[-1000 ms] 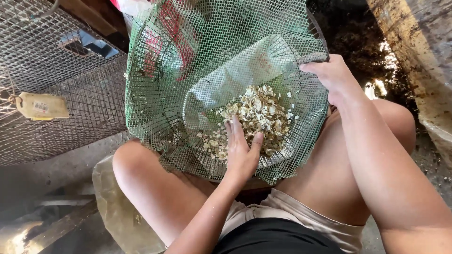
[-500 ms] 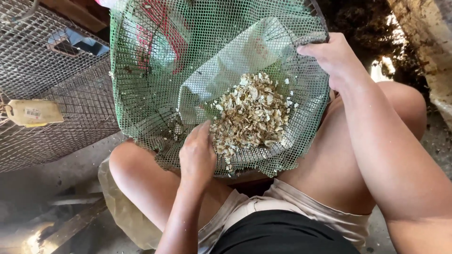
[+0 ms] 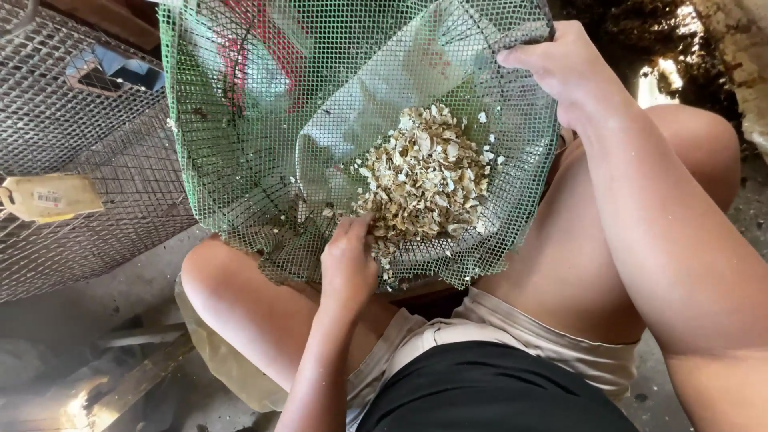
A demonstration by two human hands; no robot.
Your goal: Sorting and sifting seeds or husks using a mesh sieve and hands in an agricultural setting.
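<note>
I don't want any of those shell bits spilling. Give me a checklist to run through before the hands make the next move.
1. Right hand grips the upper edge of the green mesh net: ok.
2. Left hand touches the lower edge of the pile of pale shell fragments: ok.
3. Pile sits inside the net's hollow: ok.
4. No loose bits away from the pile: not ok, a few lie scattered on the mesh.
5. Net rests across the knees: ok.
6. Mesh free of tears under the pile: cannot tell.
</note>
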